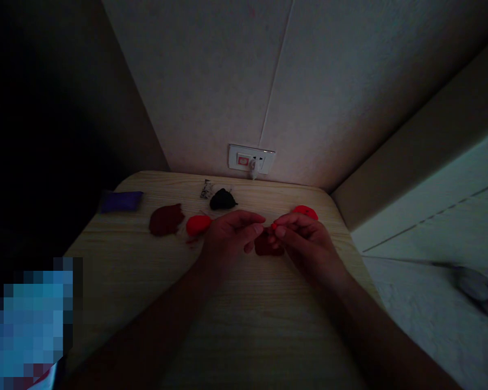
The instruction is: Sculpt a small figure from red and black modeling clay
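Note:
Between thumb and fingertips, my right hand [311, 242] pinches a small bit of red modelling clay [274, 226]. Just to its left is my left hand [228, 235], thumb and forefinger apart with nothing visible between them. Under the fingers lies a flat dark red clay piece [268, 249], partly covered by the right hand. A bright red clay lump [197, 225] sits against the left hand's outer side. Another red clay piece [308, 212] shows behind the right hand, partly hidden. Farther back is a black clay lump [223, 199]. A dark red flattened clay piece [166, 219] lies at left.
A purple packet [122, 201] lies at the wooden table's [228, 325] left back edge. Black smudges [206, 189] mark the wood near the black lump. Behind the table, a wall socket [251, 159] holds a plug. A pale cabinet or ledge [427, 200] borders the right side.

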Tool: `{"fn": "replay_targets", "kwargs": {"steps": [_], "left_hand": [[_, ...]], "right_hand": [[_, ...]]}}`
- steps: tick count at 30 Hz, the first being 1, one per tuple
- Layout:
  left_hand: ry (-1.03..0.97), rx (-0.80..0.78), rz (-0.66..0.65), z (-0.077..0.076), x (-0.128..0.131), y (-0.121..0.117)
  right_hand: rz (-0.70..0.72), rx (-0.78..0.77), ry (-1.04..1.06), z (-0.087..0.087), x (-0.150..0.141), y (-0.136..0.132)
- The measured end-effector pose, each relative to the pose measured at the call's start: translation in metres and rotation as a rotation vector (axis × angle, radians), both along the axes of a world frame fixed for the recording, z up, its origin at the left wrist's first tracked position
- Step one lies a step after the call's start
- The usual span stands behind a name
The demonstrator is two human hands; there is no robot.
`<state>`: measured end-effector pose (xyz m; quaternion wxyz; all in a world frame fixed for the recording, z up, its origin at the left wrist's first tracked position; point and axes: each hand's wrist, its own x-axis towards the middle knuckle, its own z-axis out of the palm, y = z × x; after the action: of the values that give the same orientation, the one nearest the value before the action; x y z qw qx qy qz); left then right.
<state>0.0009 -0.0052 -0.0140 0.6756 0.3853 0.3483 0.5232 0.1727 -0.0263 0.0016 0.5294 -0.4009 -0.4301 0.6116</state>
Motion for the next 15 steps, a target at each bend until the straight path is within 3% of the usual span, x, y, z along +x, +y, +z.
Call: {"fn": "replay_targets", "kwargs": {"steps": [3, 8, 15], "left_hand": [[-0.059, -0.015, 0.049, 0.003, -0.002, 0.002], [-0.146, -0.057, 0.151, 0.008, -0.009, 0.005], [-0.133, -0.045, 0.149, 0.006, -0.008, 0.004]], "right_hand": [[-0.011, -0.013, 0.032, 0.006, 0.001, 0.000], [-0.142, 0.019, 0.076, 0.016, 0.009, 0.005], [-0.156, -0.027, 0.063, 0.018, 0.012, 0.007]]}}
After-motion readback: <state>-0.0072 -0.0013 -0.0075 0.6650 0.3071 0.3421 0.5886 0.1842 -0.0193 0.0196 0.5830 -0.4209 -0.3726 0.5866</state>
